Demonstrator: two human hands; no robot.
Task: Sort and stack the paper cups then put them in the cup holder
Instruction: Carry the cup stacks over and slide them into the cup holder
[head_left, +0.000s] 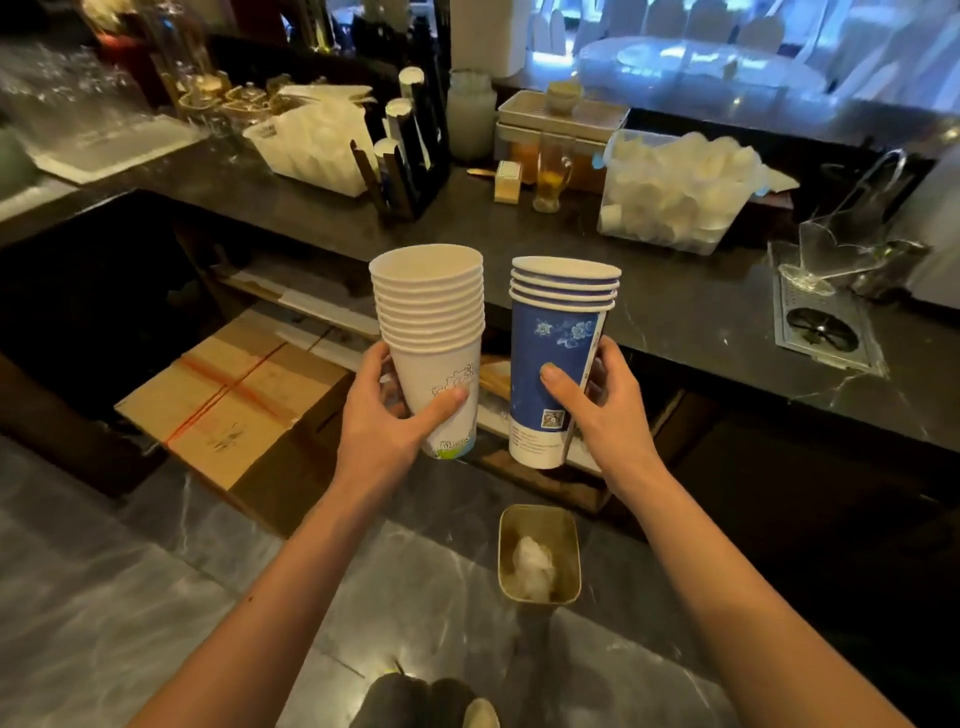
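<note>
My left hand grips a stack of several white paper cups, upright, with a line drawing and a green base on the lowest cup. My right hand holds a shorter stack of several taller blue cups with white flowers and a QR code. Both stacks hang in the air side by side in front of the dark counter, a small gap between them. On the counter behind stands a black cup holder with slanted tubes, white cup rims showing at their upper ends.
The dark marble counter carries a clear bin of white lids, a white bin of lids, a glass mug and a drain grate. Below lie a cardboard box and a small metal bin on the grey floor.
</note>
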